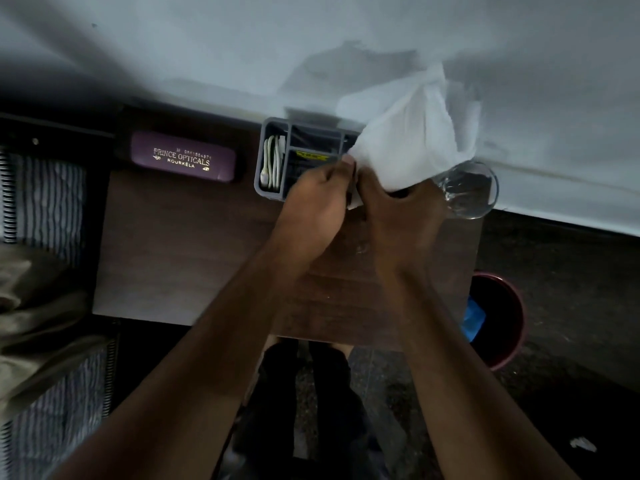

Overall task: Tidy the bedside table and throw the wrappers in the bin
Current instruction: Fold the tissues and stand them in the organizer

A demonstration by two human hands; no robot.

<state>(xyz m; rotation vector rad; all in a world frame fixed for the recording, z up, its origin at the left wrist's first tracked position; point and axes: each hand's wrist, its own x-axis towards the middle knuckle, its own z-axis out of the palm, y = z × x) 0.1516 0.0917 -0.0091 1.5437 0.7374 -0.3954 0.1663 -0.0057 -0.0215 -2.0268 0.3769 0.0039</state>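
— What are your hands doing right now?

— Both are meeting over the far side of the worktop (194, 258). My right hand (398, 216) is gripping a white tissue (412, 140) by its lower end, fingers curled round it, and the tissue is billowing up and away toward the wall. My left hand (311, 202) is curling in just beside it, fingertips pinching at the tissue's near edge where a small white corner is poking out between the two hands.

— Where is that happening, exactly?

— Right in front of the grey organiser (273, 157), which is sitting at the back edge of the worktop against the wall. Its left compartment is holding a white cable (272, 161); the middle one is showing a dark item with a yellow label (311, 155). The tissue is covering the organiser's right end.

— Anything else nearby?

— A clear glass (467, 188) is lying tilted at the worktop's right back corner, just beside my right hand and partly under the tissue. A purple spectacle case (183, 157), lettered "Prince Opticals", is lying well to the left of the organiser.

— And the bin?

— A dark red bin (509, 323) is standing on the floor by the worktop's right side, with something blue (472, 320) showing inside it. A small white scrap (583, 444) is lying on the floor further right.
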